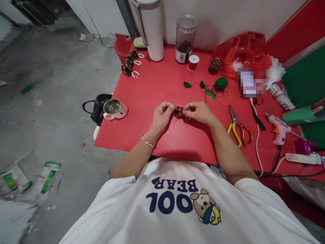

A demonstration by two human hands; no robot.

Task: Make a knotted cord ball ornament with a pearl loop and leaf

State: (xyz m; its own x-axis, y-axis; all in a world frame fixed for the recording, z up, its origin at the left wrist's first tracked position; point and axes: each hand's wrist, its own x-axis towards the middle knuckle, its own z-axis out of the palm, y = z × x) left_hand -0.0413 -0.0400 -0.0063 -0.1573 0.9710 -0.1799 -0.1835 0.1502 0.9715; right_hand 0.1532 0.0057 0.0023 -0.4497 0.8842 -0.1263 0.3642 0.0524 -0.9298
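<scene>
Yarn piece (178, 111), one: small, bunched, dark with orange and red strands; loose ends trailing; held between left hand (162, 113) and right hand (199, 112).

head view faces forward and down (table (152, 84) near)

Left hand (164, 113) and right hand (199, 112) pinch a multicoloured yarn piece (178, 111) between them over a red table (152, 88). Scissors (235, 121) lie to the right; a mug (122, 112) stands near the left edge.
</scene>
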